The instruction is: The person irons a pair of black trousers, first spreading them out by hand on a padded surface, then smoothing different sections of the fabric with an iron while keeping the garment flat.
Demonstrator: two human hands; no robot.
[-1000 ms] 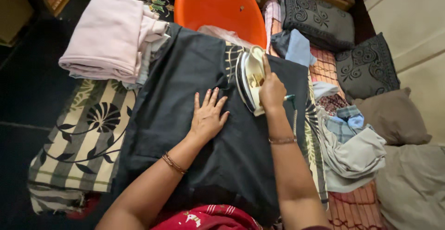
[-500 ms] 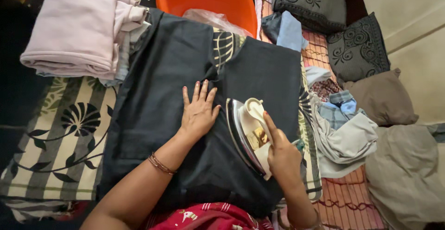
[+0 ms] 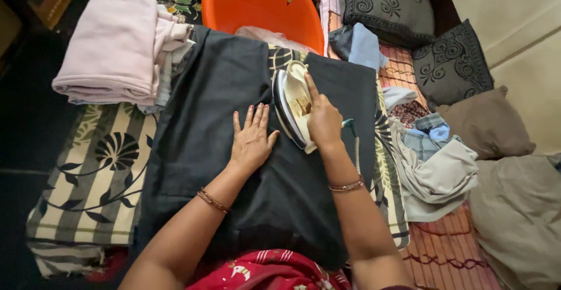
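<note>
Iron sits far up the dark garment again, near the orange tub, having slid away from the body since half a second ago; right hand wraps its handle, left hand lies flat, fingers spread, holding the cloth taut

A garment is lying spread at frame centre on a patterned mat. An iron is resting on it, upper centre, under the right hand; the left hand is lying just left. Folded cloths are sitting upper left, a tub top centre, cushions upper right.
</note>
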